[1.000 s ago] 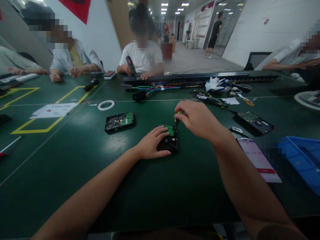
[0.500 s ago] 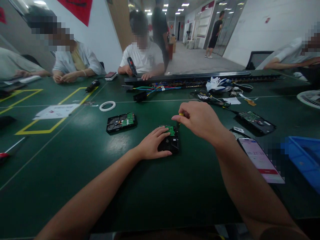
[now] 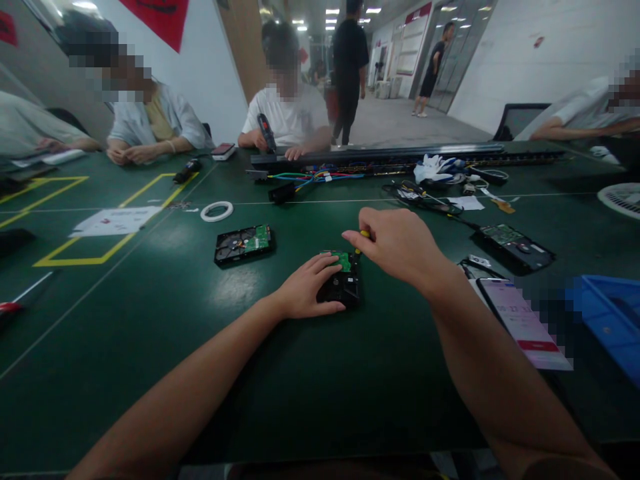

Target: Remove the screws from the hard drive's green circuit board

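Note:
A black hard drive [image 3: 351, 288] with a green circuit board lies on the table in front of me. My left hand [image 3: 306, 288] rests over its left part, fingers spread on the board side and thumb along the near edge. My right hand [image 3: 397, 243] is closed around a screwdriver [image 3: 365, 235] with a yellow handle, most of which the fingers hide. The screwdriver points down at the drive's far right corner; whether its tip sits in a screw is too small to tell.
Another hard drive [image 3: 244, 245] lies to the left, below a white ring [image 3: 217, 211]. On the right are a third drive [image 3: 515, 247], a phone [image 3: 525, 323] and a blue bin [image 3: 610, 320]. A long black rail [image 3: 380, 155] with wires spans the back, where people sit.
My right hand has shifted slightly on the screwdriver, and more of the yellow handle shows. My left hand stays on the drive. In the background, a standing person has moved right.

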Demonstrator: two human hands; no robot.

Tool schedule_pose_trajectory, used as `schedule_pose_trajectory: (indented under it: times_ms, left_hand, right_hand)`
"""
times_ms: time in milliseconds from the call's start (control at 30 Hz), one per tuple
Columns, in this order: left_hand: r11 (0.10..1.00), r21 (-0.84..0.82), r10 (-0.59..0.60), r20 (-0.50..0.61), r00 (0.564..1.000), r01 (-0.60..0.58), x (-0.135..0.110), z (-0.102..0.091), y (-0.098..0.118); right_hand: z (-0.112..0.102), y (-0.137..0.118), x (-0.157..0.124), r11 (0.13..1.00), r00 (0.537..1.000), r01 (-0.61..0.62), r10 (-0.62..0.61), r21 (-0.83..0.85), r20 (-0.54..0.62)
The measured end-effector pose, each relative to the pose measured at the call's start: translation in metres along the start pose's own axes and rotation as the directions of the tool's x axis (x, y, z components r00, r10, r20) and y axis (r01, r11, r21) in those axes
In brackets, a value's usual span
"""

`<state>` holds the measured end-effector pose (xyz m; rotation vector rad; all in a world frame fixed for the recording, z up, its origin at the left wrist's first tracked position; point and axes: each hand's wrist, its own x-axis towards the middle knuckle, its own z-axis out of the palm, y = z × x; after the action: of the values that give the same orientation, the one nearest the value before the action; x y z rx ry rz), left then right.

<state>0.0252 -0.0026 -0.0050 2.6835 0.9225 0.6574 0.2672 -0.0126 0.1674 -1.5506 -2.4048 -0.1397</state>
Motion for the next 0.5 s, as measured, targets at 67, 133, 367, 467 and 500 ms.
schedule_pose_trajectory:
  times_ms: [67, 133, 367, 467, 500]
  left_hand:
    - [1.0, -0.004, 0.003, -0.004, 1.0, -0.003, 0.0, 0.0, 0.0]
    - [1.0, -0.01, -0.001, -0.004, 1.0, 0.001, 0.0, 0.0, 0.0]
    - [1.0, -0.007, 0.003, 0.015, 1.0, -0.003, 0.0, -0.002, 0.0]
    - [1.0, -0.002, -0.004, 0.012, 1.0, 0.004, 0.0, -0.001, 0.0]
    - [1.0, 0.0, -0.007, 0.01, 1.0, 0.007, 0.0, 0.0, 0.0]
  right_hand:
    - [0.0, 0.003, 0.0, 0.999, 0.999, 0.031, -0.031, 0.022, -0.009]
    - [0.0, 0.006, 0.0, 0.998, 0.998, 0.053, -0.052, 0.04, -0.022]
    - [-0.001, 0.015, 0.002, 0.992, 0.998, 0.067, -0.066, 0.107, -0.013]
    - [0.002, 0.017, 0.003, 0.98, 0.993, 0.117, -0.116, 0.162, -0.017]
    - [0.003, 0.018, 0.003, 0.973, 0.99, 0.139, -0.138, 0.182, -0.021]
